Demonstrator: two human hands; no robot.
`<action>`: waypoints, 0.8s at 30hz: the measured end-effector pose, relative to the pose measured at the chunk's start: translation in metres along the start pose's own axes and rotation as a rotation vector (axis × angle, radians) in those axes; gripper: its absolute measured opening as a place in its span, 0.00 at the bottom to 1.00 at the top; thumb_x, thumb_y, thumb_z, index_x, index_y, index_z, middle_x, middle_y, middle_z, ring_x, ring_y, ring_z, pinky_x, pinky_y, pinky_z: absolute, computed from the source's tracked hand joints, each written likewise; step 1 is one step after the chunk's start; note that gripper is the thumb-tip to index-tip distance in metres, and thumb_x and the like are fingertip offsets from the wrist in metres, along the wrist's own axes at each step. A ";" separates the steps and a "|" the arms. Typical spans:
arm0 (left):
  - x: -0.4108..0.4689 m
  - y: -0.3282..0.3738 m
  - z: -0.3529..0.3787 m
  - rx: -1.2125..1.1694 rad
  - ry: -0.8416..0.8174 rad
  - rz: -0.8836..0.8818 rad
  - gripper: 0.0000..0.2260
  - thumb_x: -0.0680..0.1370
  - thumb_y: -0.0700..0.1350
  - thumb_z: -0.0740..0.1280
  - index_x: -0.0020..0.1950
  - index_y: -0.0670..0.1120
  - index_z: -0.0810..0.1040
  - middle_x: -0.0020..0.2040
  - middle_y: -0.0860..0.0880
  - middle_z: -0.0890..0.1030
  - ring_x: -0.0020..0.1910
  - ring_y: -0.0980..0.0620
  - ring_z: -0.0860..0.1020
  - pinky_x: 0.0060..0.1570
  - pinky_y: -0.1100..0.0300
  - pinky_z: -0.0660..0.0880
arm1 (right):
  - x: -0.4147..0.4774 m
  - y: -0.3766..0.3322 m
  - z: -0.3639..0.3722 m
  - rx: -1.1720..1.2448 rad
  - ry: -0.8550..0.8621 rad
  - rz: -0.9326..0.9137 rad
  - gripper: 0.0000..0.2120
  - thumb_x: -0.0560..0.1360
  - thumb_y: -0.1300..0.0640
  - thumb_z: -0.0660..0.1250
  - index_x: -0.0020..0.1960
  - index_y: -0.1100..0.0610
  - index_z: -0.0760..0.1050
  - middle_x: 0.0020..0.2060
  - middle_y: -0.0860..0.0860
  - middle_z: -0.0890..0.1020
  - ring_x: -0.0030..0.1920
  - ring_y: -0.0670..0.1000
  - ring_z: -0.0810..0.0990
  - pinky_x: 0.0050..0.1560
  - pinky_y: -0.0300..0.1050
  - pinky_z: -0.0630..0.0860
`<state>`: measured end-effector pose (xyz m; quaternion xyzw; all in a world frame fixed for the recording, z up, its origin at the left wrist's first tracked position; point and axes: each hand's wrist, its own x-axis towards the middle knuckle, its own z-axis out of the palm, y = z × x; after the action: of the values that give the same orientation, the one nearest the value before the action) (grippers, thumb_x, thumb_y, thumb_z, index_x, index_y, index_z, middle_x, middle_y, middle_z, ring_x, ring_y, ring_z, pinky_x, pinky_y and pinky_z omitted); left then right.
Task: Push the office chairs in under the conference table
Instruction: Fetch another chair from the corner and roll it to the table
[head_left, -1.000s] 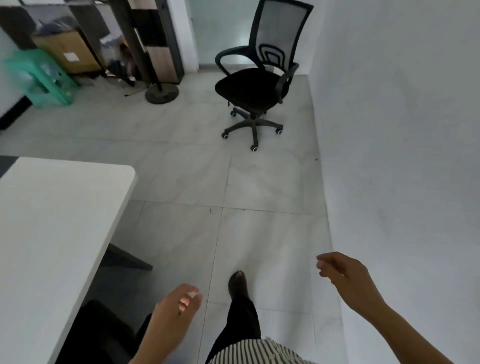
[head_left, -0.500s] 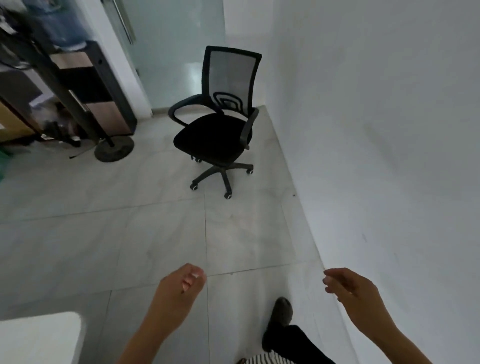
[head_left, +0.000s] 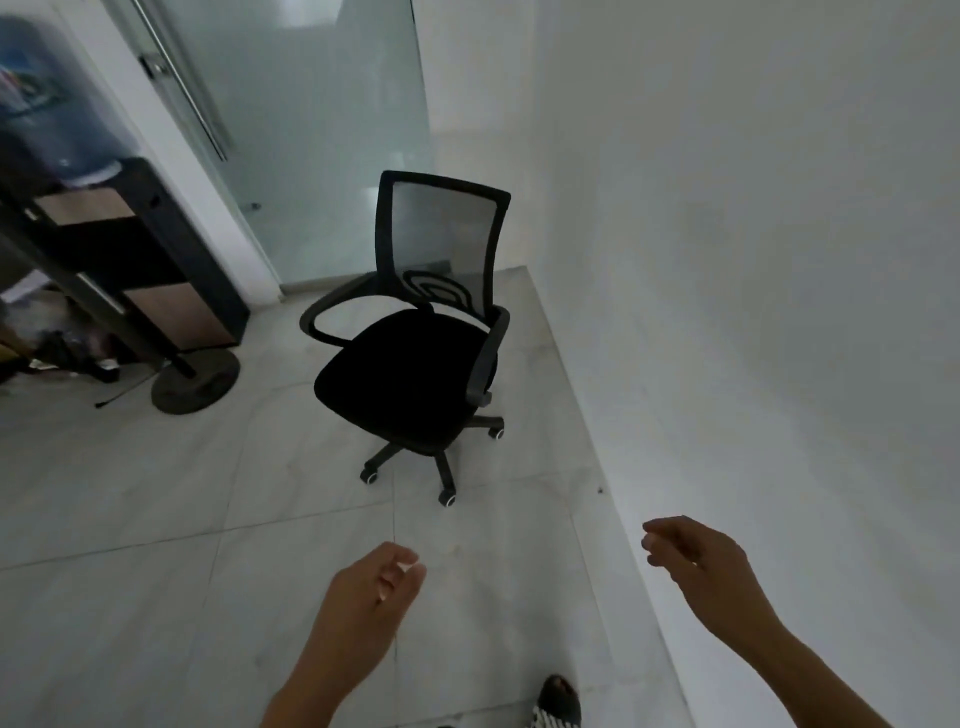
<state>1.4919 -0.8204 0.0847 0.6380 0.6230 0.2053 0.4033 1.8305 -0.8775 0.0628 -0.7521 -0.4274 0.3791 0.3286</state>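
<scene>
Nearest, a shoe (head_left: 558, 699) is planted on the tiled floor (head_left: 156, 519). Just beyond it the left hand (head_left: 371, 587) and right hand (head_left: 696, 564) reach forward, fingers loosely curled and grasping nothing, likely readied to take hold. Farther on, well apart from both hands, the black office chair (head_left: 415, 364) stands on its castors near the right wall (head_left: 753, 312), untouched. The worktop is out of view. A glass door (head_left: 311, 130) lies behind the chair
</scene>
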 end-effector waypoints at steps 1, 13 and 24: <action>0.017 0.006 0.000 -0.019 0.009 -0.011 0.04 0.75 0.46 0.68 0.42 0.54 0.79 0.41 0.56 0.81 0.36 0.56 0.78 0.36 0.67 0.72 | 0.023 -0.011 -0.001 0.002 -0.012 -0.015 0.04 0.75 0.54 0.69 0.47 0.45 0.80 0.39 0.40 0.85 0.42 0.43 0.84 0.48 0.48 0.79; 0.280 0.022 -0.031 -0.016 -0.041 -0.102 0.04 0.76 0.47 0.67 0.41 0.54 0.77 0.35 0.48 0.81 0.37 0.55 0.79 0.39 0.64 0.73 | 0.270 -0.096 0.031 -0.055 -0.015 -0.023 0.07 0.75 0.56 0.69 0.45 0.44 0.79 0.37 0.41 0.85 0.39 0.43 0.84 0.43 0.42 0.76; 0.549 0.107 -0.092 0.029 -0.168 -0.025 0.04 0.77 0.50 0.64 0.47 0.52 0.78 0.41 0.52 0.82 0.41 0.59 0.79 0.42 0.67 0.74 | 0.497 -0.237 0.050 -0.117 -0.026 -0.097 0.05 0.76 0.54 0.68 0.48 0.44 0.78 0.40 0.44 0.85 0.42 0.42 0.83 0.44 0.37 0.74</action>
<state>1.5653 -0.2584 0.0899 0.6507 0.5980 0.1371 0.4475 1.8675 -0.3265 0.0880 -0.7435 -0.4889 0.3466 0.2966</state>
